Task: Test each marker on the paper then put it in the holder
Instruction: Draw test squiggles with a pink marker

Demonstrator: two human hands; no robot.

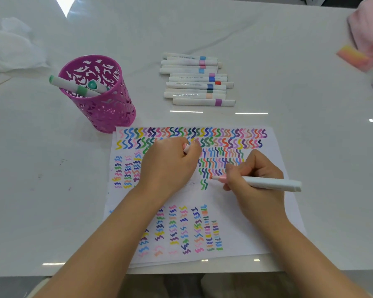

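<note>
Head view, two hands at work on one sheet. The right hand [256, 179] pinches one pink marker [269, 183] between thumb and curled fingers. Its uncapped tip is set on the paper [246, 222] just left of the fingers, and its white barrel runs out to the right past the knuckles. The left hand [170, 166] rests on the sheet beside the right hand, fingers curled round the marker's cap [186, 147], of which only a pink-and-white end shows at the thumb.

The paper lies under both hands and bears many rows and columns of short coloured squiggles. A green squiggle sits between the two hands.

Beyond and to the left of the left hand stands one magenta perforated holder [108, 112], upright, containing two green markers [65, 83] that lean against its rim. Beyond both hands, well apart from the paper, lies a pile of loose markers [194, 82]. They are white-barrelled with coloured bands, about eleven in all, though overlap prevents a firm count.

All of this rests on a white table [310, 104]. Far beyond the right hand are one pink soft object [368, 29] and one pink-orange block [353, 58].
</note>
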